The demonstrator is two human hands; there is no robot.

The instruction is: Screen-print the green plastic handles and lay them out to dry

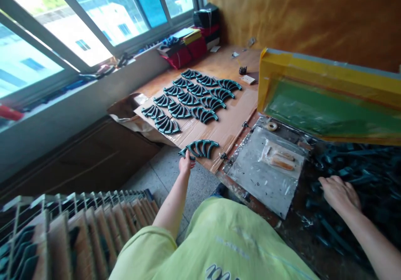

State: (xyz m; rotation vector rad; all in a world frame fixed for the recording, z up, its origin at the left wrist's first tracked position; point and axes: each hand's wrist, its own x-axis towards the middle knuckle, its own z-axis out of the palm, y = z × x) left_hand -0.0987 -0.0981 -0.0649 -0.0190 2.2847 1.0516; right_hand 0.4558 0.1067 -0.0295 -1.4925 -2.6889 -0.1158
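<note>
Head cam: left hand (185, 165) has a shiny, dark-green, curved piece (182, 151) pinched just below frame center, beside a fanned row (205, 141). Right hand (341, 193)'s at the dark pile (376, 167), lower right; can't tell if it's gripping.

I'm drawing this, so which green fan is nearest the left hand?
The lone fan on the near end of the cardboard, with the left hand at its left tip; the others lie bunched together farther back.

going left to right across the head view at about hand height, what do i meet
Slatted rack → left hand → grey plate → right hand
</note>
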